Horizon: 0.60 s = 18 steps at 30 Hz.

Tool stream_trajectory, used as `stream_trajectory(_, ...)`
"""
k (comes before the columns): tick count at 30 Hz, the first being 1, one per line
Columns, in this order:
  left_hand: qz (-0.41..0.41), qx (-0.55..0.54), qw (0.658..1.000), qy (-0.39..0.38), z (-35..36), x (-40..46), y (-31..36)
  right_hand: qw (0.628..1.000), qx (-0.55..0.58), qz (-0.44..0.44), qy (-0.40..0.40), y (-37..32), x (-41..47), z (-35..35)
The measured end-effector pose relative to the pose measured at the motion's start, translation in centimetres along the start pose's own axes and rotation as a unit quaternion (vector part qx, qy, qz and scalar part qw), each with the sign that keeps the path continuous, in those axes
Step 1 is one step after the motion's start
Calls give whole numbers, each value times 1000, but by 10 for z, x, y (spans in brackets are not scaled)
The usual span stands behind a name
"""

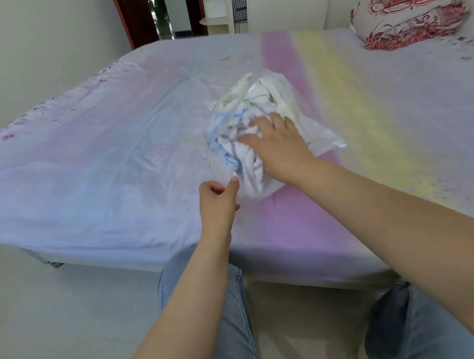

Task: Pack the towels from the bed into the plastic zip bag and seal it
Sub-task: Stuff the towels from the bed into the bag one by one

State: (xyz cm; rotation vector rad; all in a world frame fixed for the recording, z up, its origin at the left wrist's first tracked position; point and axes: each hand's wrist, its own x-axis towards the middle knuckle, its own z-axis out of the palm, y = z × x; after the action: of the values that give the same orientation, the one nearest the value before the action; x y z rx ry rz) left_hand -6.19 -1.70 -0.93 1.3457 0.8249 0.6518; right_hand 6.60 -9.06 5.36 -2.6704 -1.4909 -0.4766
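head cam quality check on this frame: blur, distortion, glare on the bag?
Head view: soft throughout, with the left hand and right hand slightly smeared; wide-angle bowing curves the bed edge and stretches the forearms; lighting is even and diffuse, shadows faint; the plastic zip bag shows only small highlights, so the towels read through it, though its edges are hard to trace.

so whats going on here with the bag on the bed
A person standing at the bed is stuffing towels into a clear plastic zip bag. The right hand presses flat on the white and blue towels at the bag's mouth, while the left hand pinches the bag's near edge. The bag looks full but is still open, not yet sealed.
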Motion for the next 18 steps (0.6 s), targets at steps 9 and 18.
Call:
stream_trajectory(9,-81,41,987,-134,6,5,-19,991,87,25,-103,-13,-28,-14)
stream_trajectory(18,73,141,974,-163,11,0,-26,964,-19,110,-240,-22,18,14)
